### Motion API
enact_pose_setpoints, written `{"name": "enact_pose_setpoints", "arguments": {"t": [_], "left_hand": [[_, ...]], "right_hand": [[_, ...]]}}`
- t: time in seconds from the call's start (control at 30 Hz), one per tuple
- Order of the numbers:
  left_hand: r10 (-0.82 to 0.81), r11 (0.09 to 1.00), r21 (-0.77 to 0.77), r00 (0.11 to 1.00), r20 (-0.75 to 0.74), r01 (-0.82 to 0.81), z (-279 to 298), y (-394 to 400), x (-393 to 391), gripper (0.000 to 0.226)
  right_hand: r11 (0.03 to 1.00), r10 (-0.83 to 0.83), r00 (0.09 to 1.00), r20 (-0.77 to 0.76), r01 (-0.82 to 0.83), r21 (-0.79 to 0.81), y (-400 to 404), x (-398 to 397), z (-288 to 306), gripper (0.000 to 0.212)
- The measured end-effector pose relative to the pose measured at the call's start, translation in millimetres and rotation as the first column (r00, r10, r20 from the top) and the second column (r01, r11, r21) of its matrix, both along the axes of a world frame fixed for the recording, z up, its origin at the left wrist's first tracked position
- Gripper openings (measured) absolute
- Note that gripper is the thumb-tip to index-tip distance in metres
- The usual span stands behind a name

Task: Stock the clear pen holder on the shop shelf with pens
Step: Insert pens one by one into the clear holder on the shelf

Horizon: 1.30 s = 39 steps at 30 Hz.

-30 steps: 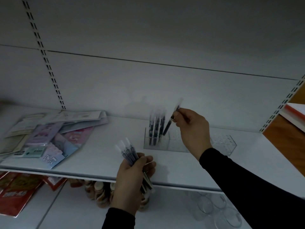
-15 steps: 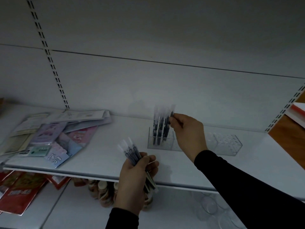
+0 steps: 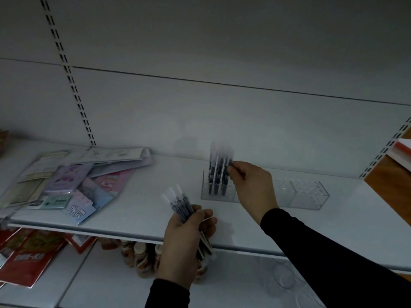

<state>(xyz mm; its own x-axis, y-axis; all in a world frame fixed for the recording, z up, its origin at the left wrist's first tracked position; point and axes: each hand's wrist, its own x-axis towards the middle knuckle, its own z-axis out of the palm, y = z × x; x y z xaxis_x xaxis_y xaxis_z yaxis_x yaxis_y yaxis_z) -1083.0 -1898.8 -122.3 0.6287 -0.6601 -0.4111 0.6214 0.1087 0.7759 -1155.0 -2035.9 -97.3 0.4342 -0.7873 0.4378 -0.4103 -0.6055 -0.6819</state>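
Note:
A clear pen holder (image 3: 307,194) with rows of holes lies on the white shelf (image 3: 142,210). Several dark pens with frosted caps (image 3: 216,172) stand upright in its left end. My right hand (image 3: 251,185) pinches the rightmost of these pens near its top, with the pen upright in the holder. My left hand (image 3: 186,238) grips a bundle of pens (image 3: 180,203) in front of the shelf edge, caps pointing up and left.
A pile of flat stationery packets (image 3: 73,181) covers the shelf's left part. Red packets (image 3: 29,256) and small jars (image 3: 138,256) sit on the shelf below. Slotted uprights (image 3: 69,74) run up the back wall. A wooden surface (image 3: 391,181) lies at right.
My right hand has brought its pen from a tilt above the holder down into the holder beside the others. The left hand keeps its bundle in place.

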Motion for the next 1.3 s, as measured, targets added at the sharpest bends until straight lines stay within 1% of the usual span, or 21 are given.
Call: {"name": "enact_pose_setpoints", "arguments": {"t": [0.07,0.13,0.17,0.27,0.33,0.4,0.53,0.63,0.73,0.8,0.9,0.97,1.03,1.17,1.23,1.3], "left_hand": [[-0.01,1.0,0.001,1.0,0.004,0.01,-0.1,0.0,-0.3,0.007],[-0.016,1.0,0.006,1.0,0.008,0.016,0.3,0.4,-0.6,0.007],[-0.023,1.0,0.013,1.0,0.016,0.023,0.6,0.6,-0.9,0.006],[-0.062,0.997,0.04,0.995,0.073,0.059,1.6,1.9,-2.9,0.004],[-0.083,0.996,0.044,0.991,0.108,0.078,1.9,1.8,-4.6,0.003],[-0.1,0.994,0.055,0.985,0.14,0.093,0.7,0.7,-6.3,0.003],[-0.153,0.987,0.079,0.97,0.19,0.14,-0.2,-1.5,-10.3,0.005],[-0.192,0.98,0.084,0.958,0.214,0.178,2.8,-1.3,-15.3,0.007],[-0.241,0.97,0.084,0.936,0.256,0.227,8.6,0.1,-20.8,0.015],[-0.276,0.961,0.081,0.921,0.274,0.263,11.8,1.0,-23.2,0.018],[-0.287,0.958,0.067,0.93,0.23,0.279,11.2,-0.8,-24.6,0.018],[-0.274,0.962,0.055,0.943,0.19,0.268,8.3,-3.7,-25.4,0.017],[-0.243,0.97,0.037,0.956,0.162,0.241,5.0,-6.7,-25.6,0.016],[-0.168,0.985,0.061,0.978,0.125,0.161,1.3,-8.7,-22.0,0.013],[-0.147,0.988,0.064,0.984,0.1,0.142,1.5,-8.5,-20.6,0.01],[-0.127,0.991,0.061,0.988,0.082,0.122,2.3,-8.8,-20.1,0.009]], "right_hand": [[1.0,-0.008,1.0,-0.021,0.008,-0.005,-0.1,-0.5,-0.2,0.023],[0.999,-0.017,1.0,-0.019,0.018,0.028,0.8,-1.8,0.6,0.02],[0.999,-0.021,1.0,-0.012,0.022,0.05,1.1,-3.2,0.5,0.022],[0.995,-0.028,0.999,0.022,0.026,0.097,4.0,-9.3,-0.3,0.026],[0.994,-0.015,1.0,0.026,0.012,0.11,9.1,-13.8,-0.5,0.02],[0.986,0.028,0.999,0.029,-0.033,0.162,15.2,-18.2,-1.6,0.016],[0.916,0.157,0.987,0.04,-0.16,0.368,27.5,-24.9,-7.6,0.01],[0.879,0.214,0.977,0.024,-0.203,0.432,32.8,-28.8,-9.8,0.011],[0.863,0.251,0.968,-0.025,-0.212,0.459,33.9,-32.0,-9.8,0.02],[0.844,0.268,0.963,-0.017,-0.227,0.485,33.2,-33.3,-10.1,0.023],[0.812,0.263,0.964,0.025,-0.235,0.534,31.0,-34.7,-10.2,0.022],[0.785,0.24,0.968,0.075,-0.239,0.571,29.4,-34.6,-9.8,0.017],[0.774,0.21,0.97,0.125,-0.243,0.584,27.4,-34.5,-8.2,0.011],[0.752,0.134,0.961,0.24,-0.256,0.608,19.2,-36.1,-2.4,0.013],[0.753,0.084,0.944,0.318,-0.269,0.6,13.3,-37.1,3.2,0.014],[0.78,0.042,0.923,0.382,-0.269,0.565,8.4,-38.1,10.4,0.015]]}}
